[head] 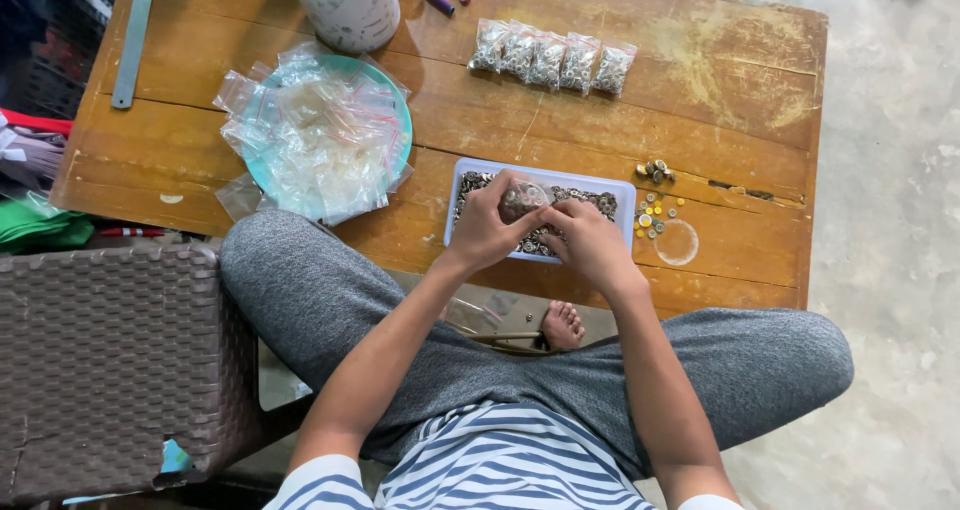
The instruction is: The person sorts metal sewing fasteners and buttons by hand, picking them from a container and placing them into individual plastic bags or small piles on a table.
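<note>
The left hand (487,232) and right hand (590,242) meet over the white tray (628,195) of small metal rings, both closed around a small clear bag (522,200) that looks partly filled. In the head view, five filled bags (553,62) lie in a row at the far side of the worktop (720,70), so some of the packing looks done. A heap of empty zip bags (320,135) on a teal plate (400,100) and the rings in the tray suggest much remains. Loose buttons (652,205) lie just right of the tray.
</note>
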